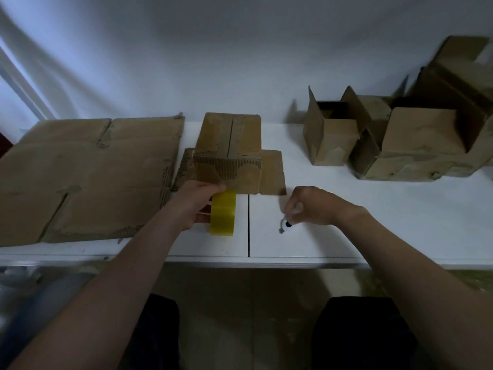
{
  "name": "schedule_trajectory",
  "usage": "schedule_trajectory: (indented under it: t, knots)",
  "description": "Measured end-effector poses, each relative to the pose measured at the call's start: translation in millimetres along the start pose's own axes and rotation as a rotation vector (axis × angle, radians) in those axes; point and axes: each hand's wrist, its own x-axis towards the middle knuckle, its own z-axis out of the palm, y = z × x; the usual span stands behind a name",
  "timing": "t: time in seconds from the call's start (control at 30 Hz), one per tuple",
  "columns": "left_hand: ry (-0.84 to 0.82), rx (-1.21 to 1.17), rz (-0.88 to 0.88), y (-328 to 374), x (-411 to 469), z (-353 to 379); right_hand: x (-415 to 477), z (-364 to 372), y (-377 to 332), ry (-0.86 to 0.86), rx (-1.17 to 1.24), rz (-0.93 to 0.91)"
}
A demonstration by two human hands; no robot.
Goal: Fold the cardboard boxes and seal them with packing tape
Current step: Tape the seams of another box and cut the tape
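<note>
L hand (192, 205) fingers gripped tape roll (223, 213) just beside box (228, 156); R hand (313, 206) fingers pinched small black-tipped item (287, 225) over tabletop (373, 209).

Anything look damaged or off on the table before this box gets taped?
The centre box has outer paper torn off its near face, baring corrugated ribs, just above the tape roll in the left hand. The flattened cardboard beside it is stripped along its right edge.

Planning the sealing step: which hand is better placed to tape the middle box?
Probably left. The left hand holds the yellow tape roll by the box; the right hand pinches a small tool.
</note>
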Motion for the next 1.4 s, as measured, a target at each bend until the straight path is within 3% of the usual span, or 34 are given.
schedule_trajectory:
  t: [0.13,0.37,0.6,0.77,0.97,1.13,1.4]
  knots:
    - [0.004,-0.005,-0.002,-1,-1,-1,-2,1,6,-0.059,-0.019,-0.003]
    - [0.002,-0.011,-0.009,-1,0,-1,-3,0,10,0.032,0.083,-0.016]
    - [-0.027,-0.056,-0.025,-4,2,-4,7,-27,-43,0.434,0.306,-0.263]
    - [-0.053,-0.076,-0.019,-7,5,-7,38,-33,-91,0.605,0.057,-0.485]
    - [-0.099,-0.064,0.005,-7,8,-12,70,-24,-102,0.523,-0.130,-0.518]
    - [-0.107,-0.049,-0.007,-11,14,-14,76,-28,-100,0.469,-0.118,-0.557]
    - [-0.125,-0.070,-0.018,-12,16,-11,82,-24,-100,0.488,-0.240,-0.549]
